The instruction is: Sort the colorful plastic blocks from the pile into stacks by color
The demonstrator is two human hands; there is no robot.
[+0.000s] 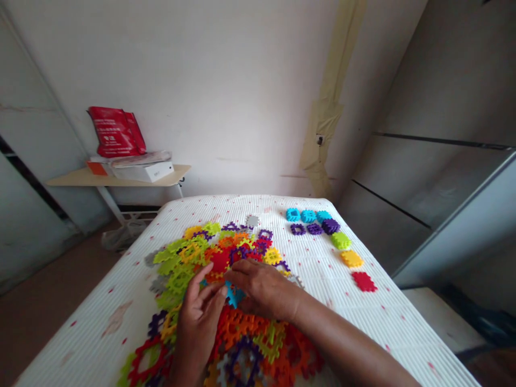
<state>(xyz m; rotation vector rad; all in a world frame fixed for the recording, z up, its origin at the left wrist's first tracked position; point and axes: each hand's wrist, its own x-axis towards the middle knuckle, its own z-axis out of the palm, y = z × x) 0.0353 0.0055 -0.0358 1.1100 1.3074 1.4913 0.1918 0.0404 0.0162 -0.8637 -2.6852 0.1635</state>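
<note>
Near the front edge of the white ribbed mat (88, 338), your left hand (197, 328) spreads its fingers open beside a blue plastic piece (233, 295); your right hand (262, 287) touches it with curled fingers, grip unclear, above a colourful heap of pieces (242, 336).

Blue piece (234, 295) half hidden under right hand (262, 287), heaped pieces (245, 344) cut off by bottom edge, red bag's print (116, 131) unreadable

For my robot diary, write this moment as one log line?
left hand: beside blue piece | right hand: over blue piece | pile: colored pieces
</note>
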